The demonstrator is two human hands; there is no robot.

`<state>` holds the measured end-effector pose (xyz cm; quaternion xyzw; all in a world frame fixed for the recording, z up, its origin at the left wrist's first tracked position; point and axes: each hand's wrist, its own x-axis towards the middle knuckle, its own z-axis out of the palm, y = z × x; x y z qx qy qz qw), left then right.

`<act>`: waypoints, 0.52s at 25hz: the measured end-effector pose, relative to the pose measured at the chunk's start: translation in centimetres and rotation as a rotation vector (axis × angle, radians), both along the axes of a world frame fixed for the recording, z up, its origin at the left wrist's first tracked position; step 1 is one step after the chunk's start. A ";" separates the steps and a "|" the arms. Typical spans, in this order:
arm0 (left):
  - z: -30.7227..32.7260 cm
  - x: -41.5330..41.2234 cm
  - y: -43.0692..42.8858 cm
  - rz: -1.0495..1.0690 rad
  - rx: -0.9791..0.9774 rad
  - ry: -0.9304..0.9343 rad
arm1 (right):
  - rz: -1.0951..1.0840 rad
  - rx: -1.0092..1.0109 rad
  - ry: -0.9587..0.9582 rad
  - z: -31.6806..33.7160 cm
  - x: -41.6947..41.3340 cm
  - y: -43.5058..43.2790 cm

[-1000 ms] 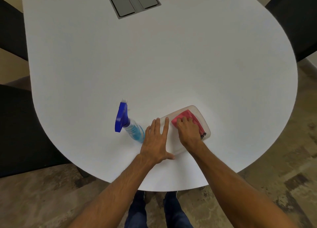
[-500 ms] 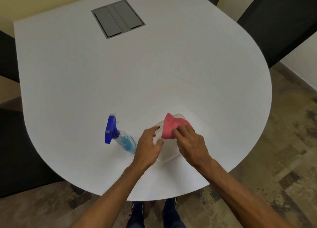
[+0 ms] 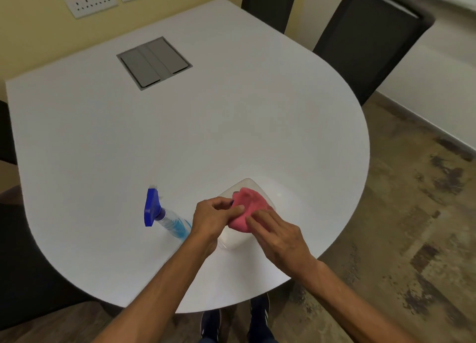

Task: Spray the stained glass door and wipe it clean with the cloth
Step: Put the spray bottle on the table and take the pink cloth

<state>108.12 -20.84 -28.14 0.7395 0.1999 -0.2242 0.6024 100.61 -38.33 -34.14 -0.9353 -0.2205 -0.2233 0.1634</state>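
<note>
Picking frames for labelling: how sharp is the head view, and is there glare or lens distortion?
Head view: soft, even light, no hard glare on the table; left hand, right hand and cloth slightly soft but readable; the clear glass door barely shows against white; the top-right chair is smeared and stretched by the wide lens.

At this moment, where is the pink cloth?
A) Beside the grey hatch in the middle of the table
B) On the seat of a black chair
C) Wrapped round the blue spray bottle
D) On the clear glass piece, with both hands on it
D: the pink cloth sits on the clear glass piece, where the left hand pinches it and the fingers of the right hand rest on it.
</note>
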 end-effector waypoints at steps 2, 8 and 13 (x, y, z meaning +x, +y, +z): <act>0.5 -0.4 -0.2 -0.124 0.150 -0.116 | -0.114 0.193 0.104 0.6 -0.9 0.1; 2.4 -1.7 0.6 -0.378 0.332 -0.399 | -0.459 0.649 0.318 3.9 -1.7 1.2; 4.1 -3.1 2.7 -0.534 0.235 -0.494 | -0.541 0.795 0.342 5.6 -4.0 4.2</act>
